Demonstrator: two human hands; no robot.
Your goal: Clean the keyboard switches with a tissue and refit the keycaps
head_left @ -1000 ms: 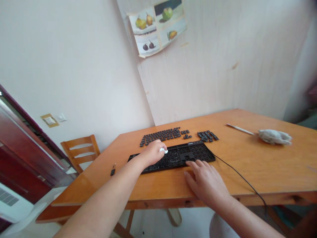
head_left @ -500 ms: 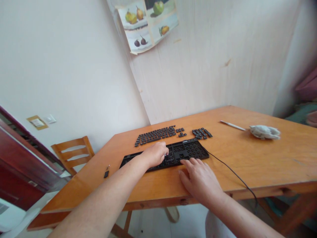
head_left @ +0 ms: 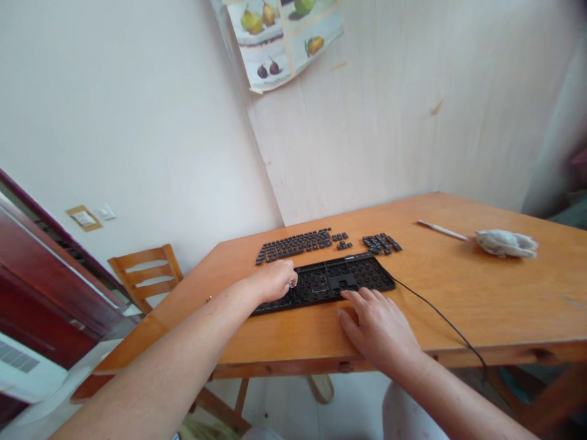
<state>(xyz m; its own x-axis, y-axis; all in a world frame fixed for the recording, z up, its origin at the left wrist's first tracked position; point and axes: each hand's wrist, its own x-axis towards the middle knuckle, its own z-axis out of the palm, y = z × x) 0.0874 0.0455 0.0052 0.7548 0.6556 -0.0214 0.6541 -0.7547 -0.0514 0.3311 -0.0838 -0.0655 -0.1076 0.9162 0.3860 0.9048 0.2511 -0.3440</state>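
A black keyboard base [head_left: 342, 274] with its keycaps off lies on the wooden table, its cable running out to the right. My left hand [head_left: 274, 281] is over its left half, fingers closed in a pinch. A small pale bit shows at the fingertips, too small to name. My right hand [head_left: 378, 324] lies on the table at the base's front edge, fingers stretched and thumb apart, fingertips touching the edge. Behind the base, loose black keycaps [head_left: 293, 244] are laid out in rows, with a smaller group of keycaps [head_left: 381, 242] to the right.
On the right of the table [head_left: 463, 293] lie a slim white stick [head_left: 441, 230] and a crumpled grey-white cloth [head_left: 504, 243]. The black cable [head_left: 440, 315] hangs over the front edge. A wooden chair [head_left: 149, 275] stands at the left, and a wall rises behind.
My left hand has moved left along the keyboard base, baring more of its middle. My right hand stays at the front edge. The whole view has shifted slightly.
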